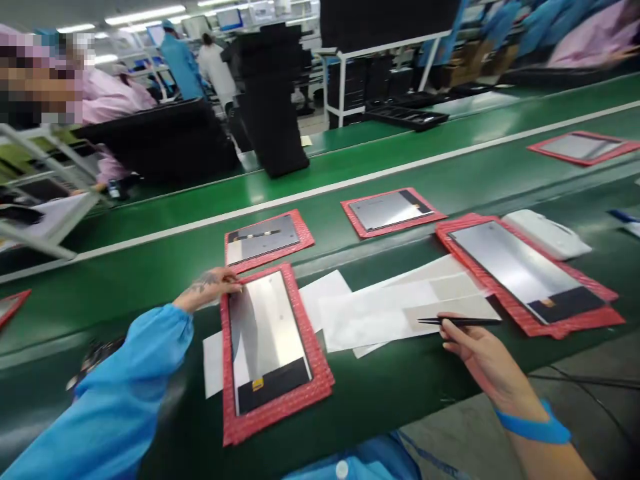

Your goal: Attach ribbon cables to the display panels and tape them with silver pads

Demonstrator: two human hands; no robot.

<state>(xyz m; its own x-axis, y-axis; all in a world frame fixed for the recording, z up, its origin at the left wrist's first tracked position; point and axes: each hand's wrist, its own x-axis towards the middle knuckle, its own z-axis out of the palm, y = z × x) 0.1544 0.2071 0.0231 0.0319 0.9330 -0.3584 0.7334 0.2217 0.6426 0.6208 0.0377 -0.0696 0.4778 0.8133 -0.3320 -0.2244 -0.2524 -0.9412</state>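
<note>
A shiny display panel (267, 327) lies in a red foam tray (274, 417) on the green belt right in front of me. My left hand (213, 285) rests on the tray's upper left corner, fingers curled over its edge. Off to the right, my right hand (477, 350) pinches a thin black tool (460, 321) that lies across white film sheets (395, 310). A second panel in a red tray (530, 273) sits further right.
Several more red trays with panels (267, 238) (390, 211) (583, 147) lie further out on the belt. A white pad (545, 233) sits at the right. Black tray stacks (275, 93) and other workers stand beyond the belt. A white rack (45, 193) is at left.
</note>
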